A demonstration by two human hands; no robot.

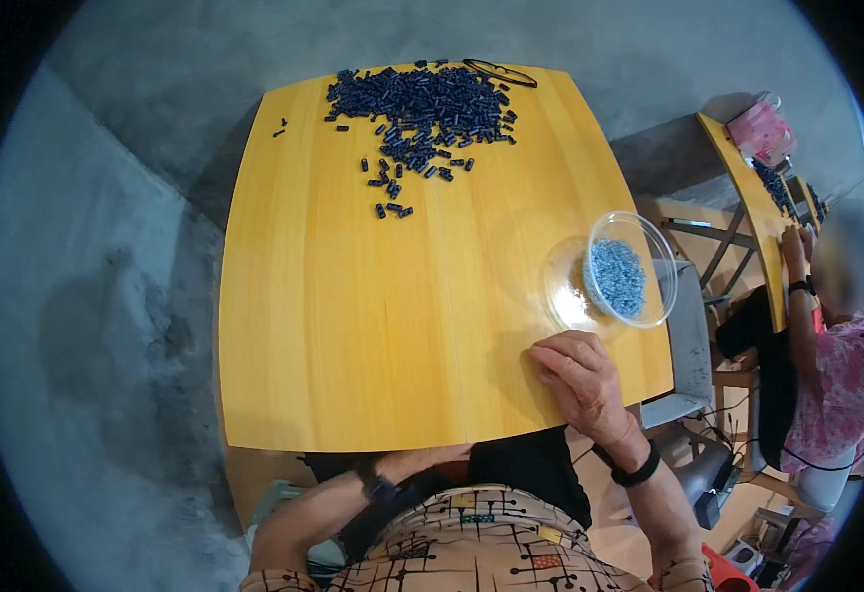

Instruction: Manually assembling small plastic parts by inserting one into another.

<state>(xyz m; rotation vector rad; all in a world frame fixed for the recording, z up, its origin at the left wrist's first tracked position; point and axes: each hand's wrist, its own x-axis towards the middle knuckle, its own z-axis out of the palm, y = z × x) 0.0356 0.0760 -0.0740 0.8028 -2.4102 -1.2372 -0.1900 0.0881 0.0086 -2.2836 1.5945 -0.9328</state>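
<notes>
While seemingly at rest between actions, leaning right hand (582, 383) on the wooden tabletop (353, 316) just nearside of the clear plastic bowl (658, 259), fingers folded together, nothing visibly gripped. With left hand (437, 459) partly under the tabletop, left of the bowl, cannot tell its fingers' state. Inside the bowl, small silvery-blue pieces (616, 278); beyond and left of it, navy cylindrical pieces (422, 107). To pick from either, would need to lift and part the right fingers.

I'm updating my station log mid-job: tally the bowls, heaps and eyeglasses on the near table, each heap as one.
Clear plastic bowl: 1
Heap of small silvery-blue parts, inside the bowl: 1
Heap of dark blue cylindrical pieces: 1
Black eyeglasses, by appearance: 1
Total: 4
</notes>
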